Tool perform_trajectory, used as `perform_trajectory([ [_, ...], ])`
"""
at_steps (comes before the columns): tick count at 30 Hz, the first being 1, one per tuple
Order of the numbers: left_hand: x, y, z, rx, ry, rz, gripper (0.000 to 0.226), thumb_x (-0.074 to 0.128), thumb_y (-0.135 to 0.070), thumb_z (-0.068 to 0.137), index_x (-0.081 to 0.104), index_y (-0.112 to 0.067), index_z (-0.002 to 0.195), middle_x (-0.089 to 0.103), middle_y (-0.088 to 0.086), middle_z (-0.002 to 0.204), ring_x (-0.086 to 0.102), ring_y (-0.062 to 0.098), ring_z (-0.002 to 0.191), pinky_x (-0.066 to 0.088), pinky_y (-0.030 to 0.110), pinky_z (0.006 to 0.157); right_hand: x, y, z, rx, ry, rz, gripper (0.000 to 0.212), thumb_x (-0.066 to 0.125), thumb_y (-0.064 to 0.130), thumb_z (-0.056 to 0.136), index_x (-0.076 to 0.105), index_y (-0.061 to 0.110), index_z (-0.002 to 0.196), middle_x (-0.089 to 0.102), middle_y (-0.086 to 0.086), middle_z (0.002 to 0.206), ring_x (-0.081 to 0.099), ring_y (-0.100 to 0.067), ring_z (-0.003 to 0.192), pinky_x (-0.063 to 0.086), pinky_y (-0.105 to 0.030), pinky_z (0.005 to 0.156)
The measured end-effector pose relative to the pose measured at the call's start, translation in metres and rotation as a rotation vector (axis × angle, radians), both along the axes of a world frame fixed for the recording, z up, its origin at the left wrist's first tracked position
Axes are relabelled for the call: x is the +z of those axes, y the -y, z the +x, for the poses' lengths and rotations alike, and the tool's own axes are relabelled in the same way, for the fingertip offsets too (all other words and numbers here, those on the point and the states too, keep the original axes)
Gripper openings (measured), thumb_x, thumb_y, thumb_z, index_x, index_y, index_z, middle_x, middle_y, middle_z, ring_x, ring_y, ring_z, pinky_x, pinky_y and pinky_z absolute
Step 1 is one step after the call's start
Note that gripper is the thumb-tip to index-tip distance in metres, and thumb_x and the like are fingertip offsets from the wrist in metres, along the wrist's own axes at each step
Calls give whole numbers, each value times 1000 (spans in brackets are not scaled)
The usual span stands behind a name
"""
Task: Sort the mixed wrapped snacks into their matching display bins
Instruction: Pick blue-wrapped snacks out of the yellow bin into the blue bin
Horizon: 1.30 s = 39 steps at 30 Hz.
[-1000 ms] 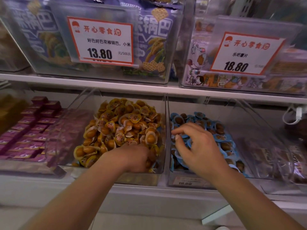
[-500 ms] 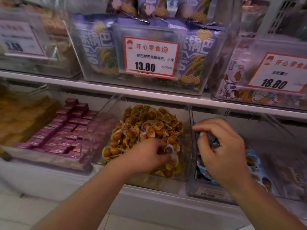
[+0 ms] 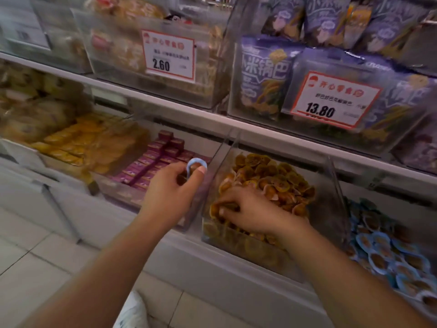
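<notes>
My left hand [image 3: 170,190] pinches a blue-wrapped snack [image 3: 196,165] between thumb and fingers, raised in front of the bin of purple boxes [image 3: 156,159]. My right hand [image 3: 255,214] is down in the clear bin [image 3: 332,209] of yellow-wrapped snacks [image 3: 274,178]. Its fingers curl around one yellow-wrapped snack [image 3: 218,208] at the front left of the pile. At the far right stands the bin of blue-wrapped snacks [image 3: 390,247], which neither hand touches.
Left of the purple boxes is a bin of yellow packets [image 3: 78,138]. The upper shelf [image 3: 179,114] holds clear bins with price tags 2.60 [image 3: 169,56] and 13.80 [image 3: 331,100] and purple bags. A white tiled floor [image 3: 35,256] lies below.
My left hand has lifted out of the yellow bin with a blue-wrapped snack and moved left. My right hand has crossed from the blue bin into the yellow bin. The view has swung left.
</notes>
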<state>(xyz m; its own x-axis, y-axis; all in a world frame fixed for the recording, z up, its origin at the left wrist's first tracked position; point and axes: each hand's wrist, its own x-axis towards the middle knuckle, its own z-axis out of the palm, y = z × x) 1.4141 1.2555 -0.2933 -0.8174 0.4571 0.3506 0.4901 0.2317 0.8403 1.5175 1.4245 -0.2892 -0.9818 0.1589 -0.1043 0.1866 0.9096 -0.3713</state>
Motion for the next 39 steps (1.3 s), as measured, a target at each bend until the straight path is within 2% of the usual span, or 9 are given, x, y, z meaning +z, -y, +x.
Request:
perform_trajectory([
  [2, 0, -3, -1, -68, 29, -49, 35, 56, -58, 86, 66, -26, 77, 63, -6, 64, 60, 10, 59, 54, 46, 59, 3, 0, -10, 74, 106, -62, 23, 59, 32, 96, 73, 20, 109, 68, 0, 112, 62, -16, 103, 49, -40, 95],
  [5, 5, -5, -9, -116, -32, -134, 38, 53, -60, 76, 68, -26, 86, 66, -6, 79, 64, 11, 73, 55, 41, 67, -3, -2, -14, 94, 90, -87, 26, 69, 45, 87, 71, 26, 103, 63, 10, 104, 59, -7, 96, 52, -33, 90],
  [9, 6, -4, -19, -123, 17, -92, 23, 61, -47, 84, 65, -24, 80, 64, -14, 61, 57, -1, 52, 45, 26, 49, -17, 3, -27, -53, 119, 165, 44, 58, 73, 67, 54, 35, 89, 45, 6, 107, 47, -18, 101, 49, -41, 87],
  [14, 5, 5, -15, -121, 6, -87, 21, 62, -46, 87, 63, -27, 77, 64, -15, 64, 59, 1, 56, 45, 20, 47, -24, 5, -30, -155, 173, 288, 29, 69, 54, 74, 59, 35, 94, 46, 1, 118, 44, -27, 117, 48, -42, 92],
  [19, 5, 15, -13, -86, -1, -108, 22, 61, -51, 82, 60, -31, 72, 65, -18, 66, 59, -1, 58, 34, 16, 45, -20, -15, 1, -266, 434, 297, 67, 68, 42, 78, 45, 30, 140, 33, -6, 152, 30, -37, 141, 37, -50, 111],
  [25, 7, 14, -13, -139, 24, -24, 13, 64, -46, 82, 62, -35, 75, 63, -25, 65, 59, -4, 56, 37, 11, 46, 1, -17, 21, -193, 535, 526, 45, 68, 35, 82, 56, 32, 125, 49, -2, 135, 47, -27, 122, 45, -41, 100],
  [31, 10, 0, -2, -230, 53, 82, 10, 61, -34, 85, 68, -30, 90, 65, -10, 72, 59, 3, 64, 50, 29, 55, 19, 21, -6, -49, 250, 1, 25, 49, 20, 93, 69, 36, 89, 65, 20, 86, 58, 2, 79, 48, -21, 71],
  [35, 7, 0, -1, -251, 117, 69, 12, 63, -35, 86, 67, -30, 96, 66, -10, 73, 61, 1, 65, 50, 27, 57, -2, 26, -17, -73, 399, -65, 36, 33, 17, 100, 64, 18, 117, 63, -2, 119, 56, -16, 103, 46, -30, 90],
  [39, 7, 0, -3, -234, 111, 41, 16, 62, -34, 85, 68, -28, 98, 68, -5, 78, 64, 10, 72, 58, 41, 66, -9, 20, -24, -126, 414, -159, 37, 36, 20, 97, 59, 19, 126, 61, 0, 123, 57, -16, 109, 49, -29, 93],
])
